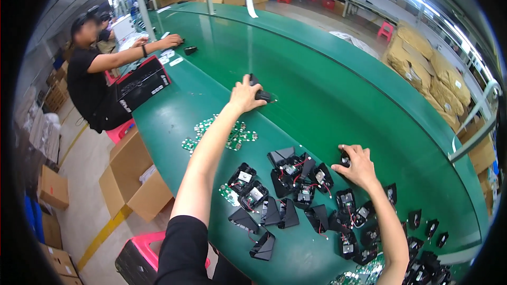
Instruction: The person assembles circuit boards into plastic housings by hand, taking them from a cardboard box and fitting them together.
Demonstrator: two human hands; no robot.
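Observation:
My left hand (244, 96) reaches far forward over the green belt, its fingers closed around a black plastic casing (263, 95). A second dark piece (253, 79) shows just beyond its fingertips. Nearer, on the right, my right hand (360, 168) curls over another black casing (345, 159) at the belt's near side; the fingers hide much of it. Between my arms lies a cluster of open black casings (296, 171) with boards and red wires inside. Green circuit boards (240, 136) are piled beside my left forearm.
More casings (417, 269) and boards (369, 272) crowd the lower right. A co-worker (95, 68) sits at the far left, reaching onto the belt beside a black box (142, 84). An open carton (119, 174) and a pink stool (148, 243) stand left of the table.

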